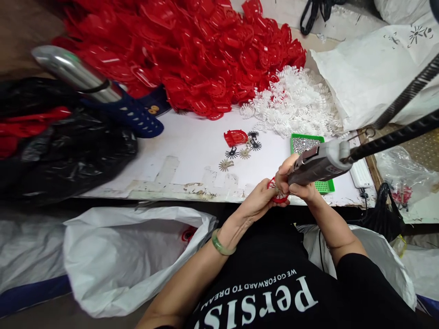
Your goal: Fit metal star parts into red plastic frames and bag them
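Observation:
My left hand (258,198) is closed on a red plastic part (280,195) with a white spoked piece set in it, just over the table's front edge. My right hand (302,189) grips a grey electric screwdriver (318,163), its tip end pointing at the red part. The screwdriver's bit and any screw are hidden by my fingers. Close by on the table lie one loose red part (235,137) and several black and beige spoked discs (244,153). Behind the screwdriver stands a green tray (307,144) of small metal screws, partly covered.
A big heap of red parts (192,50) and a pile of white spoked discs (295,103) fill the back. A metal post with a blue base (137,116) stands left, beside a black bag (85,155). Below the edge hangs an open white sack (130,260). A cable and spring run up right.

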Demonstrator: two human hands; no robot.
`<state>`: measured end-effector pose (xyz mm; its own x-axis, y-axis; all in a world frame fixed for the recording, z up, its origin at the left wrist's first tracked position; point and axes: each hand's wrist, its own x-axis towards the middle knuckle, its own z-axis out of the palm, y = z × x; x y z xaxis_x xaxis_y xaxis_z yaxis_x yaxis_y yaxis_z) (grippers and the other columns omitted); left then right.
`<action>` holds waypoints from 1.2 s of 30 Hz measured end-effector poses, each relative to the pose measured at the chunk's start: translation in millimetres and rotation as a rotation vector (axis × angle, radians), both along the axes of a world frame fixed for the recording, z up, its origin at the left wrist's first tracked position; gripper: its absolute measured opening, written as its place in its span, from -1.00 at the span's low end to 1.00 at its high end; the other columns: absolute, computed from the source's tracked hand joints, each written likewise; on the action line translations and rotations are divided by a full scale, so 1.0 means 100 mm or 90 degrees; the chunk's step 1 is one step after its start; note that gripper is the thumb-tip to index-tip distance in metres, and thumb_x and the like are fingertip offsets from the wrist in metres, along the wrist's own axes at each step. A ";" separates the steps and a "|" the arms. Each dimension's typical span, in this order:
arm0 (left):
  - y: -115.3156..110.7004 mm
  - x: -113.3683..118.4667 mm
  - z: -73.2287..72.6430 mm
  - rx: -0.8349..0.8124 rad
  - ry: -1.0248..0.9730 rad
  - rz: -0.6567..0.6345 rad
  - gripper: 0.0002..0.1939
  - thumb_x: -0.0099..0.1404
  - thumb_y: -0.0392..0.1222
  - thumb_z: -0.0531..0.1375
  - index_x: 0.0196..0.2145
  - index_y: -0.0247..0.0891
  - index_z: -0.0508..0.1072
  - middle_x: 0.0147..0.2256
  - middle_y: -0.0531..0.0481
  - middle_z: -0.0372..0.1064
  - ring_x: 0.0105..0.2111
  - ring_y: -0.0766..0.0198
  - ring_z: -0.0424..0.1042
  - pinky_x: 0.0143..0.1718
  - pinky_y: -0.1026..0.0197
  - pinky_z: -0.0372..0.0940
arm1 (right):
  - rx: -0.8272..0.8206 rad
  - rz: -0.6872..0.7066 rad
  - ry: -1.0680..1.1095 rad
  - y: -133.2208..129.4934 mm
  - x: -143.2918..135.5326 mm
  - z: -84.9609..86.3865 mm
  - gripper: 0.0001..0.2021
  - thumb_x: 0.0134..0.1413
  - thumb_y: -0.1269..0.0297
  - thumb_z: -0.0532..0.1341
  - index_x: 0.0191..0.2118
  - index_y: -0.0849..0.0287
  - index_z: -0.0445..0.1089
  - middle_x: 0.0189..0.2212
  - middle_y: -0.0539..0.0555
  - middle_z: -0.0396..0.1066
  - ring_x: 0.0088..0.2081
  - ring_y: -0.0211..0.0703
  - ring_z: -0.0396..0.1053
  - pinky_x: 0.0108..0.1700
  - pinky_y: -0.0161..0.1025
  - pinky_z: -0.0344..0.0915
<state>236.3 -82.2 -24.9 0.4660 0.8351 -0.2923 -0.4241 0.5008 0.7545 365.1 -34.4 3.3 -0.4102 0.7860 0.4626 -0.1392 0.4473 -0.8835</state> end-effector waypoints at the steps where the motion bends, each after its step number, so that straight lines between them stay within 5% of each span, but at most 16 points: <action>1: 0.00 -0.01 -0.01 -0.001 -0.007 0.008 -0.77 0.13 -0.15 0.31 -0.29 -0.34 0.47 -0.44 -0.09 0.46 -0.47 0.24 0.48 -0.46 0.24 0.40 | -0.017 0.041 0.025 0.01 -0.02 0.02 -0.55 -0.08 -0.20 0.26 -0.26 0.06 0.26 -0.71 -0.19 0.18 -0.70 -0.35 0.18 -0.65 -0.32 0.22; 3: 0.01 -0.03 -0.03 -0.013 -0.018 0.045 -0.78 0.12 -0.21 0.30 -0.28 -0.32 0.42 -0.40 -0.09 0.47 -0.46 0.24 0.49 -0.41 0.20 0.42 | -0.051 0.106 0.125 0.02 -0.05 0.09 -0.62 -0.01 -0.06 0.27 -0.16 0.04 0.27 -0.67 -0.19 0.19 -0.70 -0.36 0.15 -0.66 -0.35 0.19; 8: 0.01 -0.17 -0.06 -0.077 -0.037 0.165 -0.73 0.04 -0.38 0.18 -0.25 -0.28 0.29 -0.33 -0.08 0.51 -0.39 0.14 0.56 -0.25 0.03 0.47 | 0.003 -0.179 0.285 0.08 -0.02 0.33 -0.69 0.06 0.05 0.23 -0.12 0.02 0.26 -0.64 -0.19 0.15 -0.71 -0.39 0.09 -0.67 -0.37 0.16; 11: 0.00 -0.27 -0.03 -0.087 -0.064 0.195 -0.71 0.05 -0.39 0.17 -0.22 -0.30 0.28 -0.32 -0.11 0.51 -0.36 0.09 0.57 -0.19 -0.02 0.45 | 0.006 -0.324 0.218 0.17 0.10 0.31 -0.65 0.05 0.07 0.25 -0.06 0.05 0.27 -0.61 -0.17 0.19 -0.68 -0.37 0.16 -0.62 -0.35 0.21; 16: -0.02 -0.39 0.04 -0.059 -0.134 0.229 -0.69 0.10 -0.36 0.20 -0.16 -0.31 0.28 -0.30 -0.11 0.52 -0.31 0.06 0.57 -0.17 0.00 0.43 | 0.033 -0.433 0.071 0.29 0.26 0.15 -0.53 0.12 0.02 0.21 0.10 0.07 0.20 -0.49 -0.10 0.30 -0.52 -0.27 0.33 -0.41 -0.23 0.36; 21: -0.04 -0.46 0.10 -0.021 -0.216 0.277 -0.55 0.25 0.10 0.20 -0.13 -0.37 0.38 -0.25 -0.19 0.52 -0.26 -0.02 0.56 -0.17 -0.02 0.43 | 0.331 -0.714 -0.086 0.00 0.15 0.17 -0.49 0.16 -0.01 0.18 0.17 0.03 0.16 -0.02 0.17 0.26 0.03 0.00 0.29 0.04 0.08 0.29; 26: -0.07 -0.43 0.17 0.067 -0.222 0.355 -0.42 0.28 0.28 0.11 -0.09 -0.34 0.42 -0.12 -0.22 0.50 -0.13 0.04 0.51 -0.08 0.02 0.41 | 0.356 -0.396 -0.361 -0.28 -0.31 0.06 -0.84 0.13 0.23 0.28 -0.16 0.06 0.47 -0.24 0.10 0.37 -0.13 -0.07 0.30 -0.06 -0.05 0.30; 36: -0.17 -0.47 0.18 0.083 -0.201 0.485 -0.51 0.35 0.20 0.07 -0.21 -0.34 0.47 -0.15 -0.18 0.49 0.00 0.12 0.43 0.05 0.14 0.32 | 0.377 -0.372 -0.307 -0.22 -0.87 -0.29 -0.89 0.20 0.33 0.20 -0.36 0.12 0.40 -0.33 0.08 0.41 -0.18 -0.09 0.25 -0.09 -0.06 0.21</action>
